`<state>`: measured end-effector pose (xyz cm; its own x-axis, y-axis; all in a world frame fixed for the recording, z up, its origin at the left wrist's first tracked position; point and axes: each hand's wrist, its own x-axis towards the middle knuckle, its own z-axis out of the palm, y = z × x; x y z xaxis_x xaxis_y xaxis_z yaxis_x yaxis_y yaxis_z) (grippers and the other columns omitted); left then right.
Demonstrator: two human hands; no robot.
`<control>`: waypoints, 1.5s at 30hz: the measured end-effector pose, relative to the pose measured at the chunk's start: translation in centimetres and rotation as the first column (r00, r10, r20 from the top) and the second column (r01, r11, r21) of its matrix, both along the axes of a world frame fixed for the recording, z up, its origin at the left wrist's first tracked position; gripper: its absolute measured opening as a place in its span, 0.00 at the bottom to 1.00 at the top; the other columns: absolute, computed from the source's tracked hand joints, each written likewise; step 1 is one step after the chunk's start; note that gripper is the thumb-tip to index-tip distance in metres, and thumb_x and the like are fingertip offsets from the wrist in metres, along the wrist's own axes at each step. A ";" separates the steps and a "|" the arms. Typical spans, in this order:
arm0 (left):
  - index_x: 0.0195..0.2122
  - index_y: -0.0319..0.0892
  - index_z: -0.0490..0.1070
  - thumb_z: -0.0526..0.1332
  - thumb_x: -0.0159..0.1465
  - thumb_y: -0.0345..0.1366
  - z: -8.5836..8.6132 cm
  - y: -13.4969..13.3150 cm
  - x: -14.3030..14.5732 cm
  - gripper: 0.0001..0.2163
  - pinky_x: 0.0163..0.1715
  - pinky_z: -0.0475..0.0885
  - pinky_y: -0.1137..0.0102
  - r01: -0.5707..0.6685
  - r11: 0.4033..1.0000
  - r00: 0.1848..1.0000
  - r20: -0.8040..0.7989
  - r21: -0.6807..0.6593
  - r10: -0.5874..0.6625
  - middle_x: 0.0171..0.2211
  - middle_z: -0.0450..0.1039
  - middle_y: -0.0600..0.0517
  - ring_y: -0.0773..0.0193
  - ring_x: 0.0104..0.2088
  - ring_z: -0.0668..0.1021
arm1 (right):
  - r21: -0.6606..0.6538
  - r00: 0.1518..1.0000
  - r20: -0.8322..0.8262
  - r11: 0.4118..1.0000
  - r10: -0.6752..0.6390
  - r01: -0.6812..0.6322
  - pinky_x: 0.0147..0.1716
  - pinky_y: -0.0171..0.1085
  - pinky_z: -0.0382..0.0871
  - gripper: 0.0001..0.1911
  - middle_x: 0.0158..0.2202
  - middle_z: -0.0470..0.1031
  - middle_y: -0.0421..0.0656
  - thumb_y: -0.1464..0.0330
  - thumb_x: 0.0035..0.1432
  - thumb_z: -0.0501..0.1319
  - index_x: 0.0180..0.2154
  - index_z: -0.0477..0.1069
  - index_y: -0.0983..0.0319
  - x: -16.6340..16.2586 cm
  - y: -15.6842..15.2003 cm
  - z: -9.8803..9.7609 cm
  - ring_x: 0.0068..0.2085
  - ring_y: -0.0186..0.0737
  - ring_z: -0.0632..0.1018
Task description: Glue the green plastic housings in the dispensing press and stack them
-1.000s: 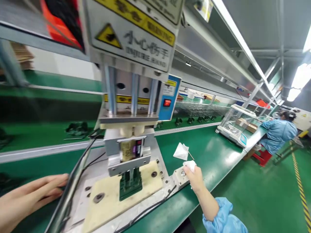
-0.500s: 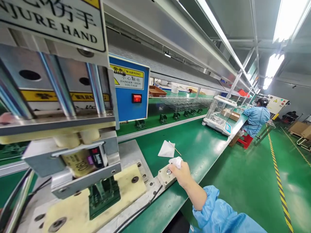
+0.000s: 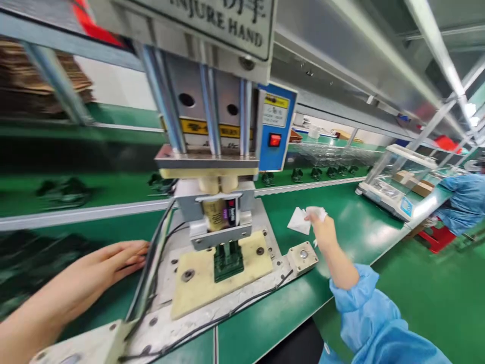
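My right hand [image 3: 325, 233] pinches a crumpled white wipe [image 3: 317, 212] above the green bench, right beside a flat white square sheet [image 3: 298, 221]. Closer to me than this hand is a push-button box [image 3: 303, 257] with a round metal button. My left hand [image 3: 108, 265] reaches in on the left side of the press, fingers stretched out and seemingly holding nothing; its fingertips are close to black hoses [image 3: 149, 265]. Between the hands stands the press [image 3: 223, 202]. Under its head, a dark green plastic part [image 3: 228, 263] sits upright on a cream fixture plate [image 3: 185, 298].
A second button box [image 3: 83, 346] lies at the lower left. A blue control box [image 3: 278, 126] with a lit red switch adjoins the press. Behind run several dark green parts [image 3: 297, 175]. A glass-sided scale [image 3: 394, 187] and a seated person in blue [image 3: 466, 199] are at right.
The view has turned left, bringing my left hand into sight. My right hand has moved off the button box to beside the white sheet, still holding the wipe.
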<state>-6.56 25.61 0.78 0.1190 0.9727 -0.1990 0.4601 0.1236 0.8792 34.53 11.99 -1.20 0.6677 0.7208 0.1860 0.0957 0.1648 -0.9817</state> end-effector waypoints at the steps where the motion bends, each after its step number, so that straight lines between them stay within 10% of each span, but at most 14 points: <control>1: 0.36 0.44 0.71 0.61 0.65 0.50 -0.3 -0.1 -0.6 0.14 0.43 0.78 0.70 -0.057 0.995 0.992 0.112 -0.078 0.065 0.33 0.79 0.52 0.62 0.41 0.79 | 0.008 0.999 -0.026 0.999 0.036 -0.036 0.29 0.36 0.68 0.23 0.23 0.76 0.40 0.49 0.43 0.70 0.26 0.76 0.63 0.2 1.3 0.6 0.27 0.37 0.74; 6: 0.35 0.39 0.72 0.70 0.58 0.30 -0.7 -0.6 -1.0 0.08 0.41 0.75 0.78 -0.106 0.962 0.900 0.387 -0.252 0.201 0.32 0.76 0.55 0.71 0.34 0.75 | 0.049 0.966 -0.169 0.981 0.194 -0.188 0.17 0.33 0.54 0.21 0.14 0.63 0.33 0.52 0.40 0.73 0.27 0.75 0.62 0.1 5.5 0.7 0.16 0.29 0.60; 15: 0.38 0.38 0.72 0.67 0.65 0.31 -0.1 -1.4 -0.8 0.04 0.43 0.73 0.79 -0.051 0.962 0.881 0.442 -0.269 0.171 0.32 0.74 0.58 0.74 0.33 0.73 | 0.045 0.858 -0.306 0.907 0.412 -0.420 0.35 0.41 0.74 0.22 0.35 0.81 0.46 0.57 0.38 0.76 0.35 0.80 0.61 -0.2 4.2 -0.9 0.36 0.45 0.79; 26: 0.37 0.36 0.72 0.69 0.63 0.32 -0.8 -1.6 -0.9 0.07 0.46 0.70 0.76 -0.055 0.976 0.874 0.463 -0.212 0.150 0.32 0.73 0.56 0.71 0.37 0.74 | 0.068 0.800 -0.360 0.869 0.480 -0.491 0.51 0.46 0.75 0.27 0.46 0.80 0.45 0.68 0.34 0.77 0.41 0.78 0.59 0.2 3.7 -0.5 0.47 0.49 0.80; 33: 0.35 0.36 0.73 0.68 0.61 0.31 -1.4 -1.3 -0.7 0.06 0.45 0.70 0.73 -0.089 0.978 0.872 0.460 -0.191 0.169 0.31 0.74 0.55 0.70 0.35 0.74 | -0.058 0.886 -0.249 0.907 0.391 -0.417 0.34 0.41 0.75 0.24 0.42 0.79 0.44 0.58 0.40 0.76 0.41 0.80 0.58 0.1 3.5 0.2 0.39 0.45 0.80; 39: 0.36 0.36 0.75 0.71 0.57 0.32 -1.9 -0.9 -1.2 0.08 0.49 0.69 0.69 -0.103 0.978 0.869 0.461 -0.182 0.177 0.32 0.76 0.53 0.67 0.38 0.74 | 0.058 0.904 -0.161 0.918 0.396 -0.392 0.51 0.45 0.75 0.20 0.54 0.77 0.39 0.60 0.40 0.74 0.39 0.81 0.53 0.2 3.3 0.6 0.54 0.50 0.77; 45: 0.32 0.36 0.74 0.68 0.59 0.30 -1.8 -0.8 -0.6 0.04 0.44 0.70 0.70 -0.138 0.973 0.875 0.438 -0.184 0.207 0.31 0.75 0.51 0.68 0.34 0.74 | 0.110 0.864 -0.335 0.926 0.376 -0.361 0.58 0.47 0.71 0.10 0.31 0.79 0.40 0.62 0.41 0.73 0.25 0.76 0.58 -0.5 3.5 0.8 0.50 0.48 0.80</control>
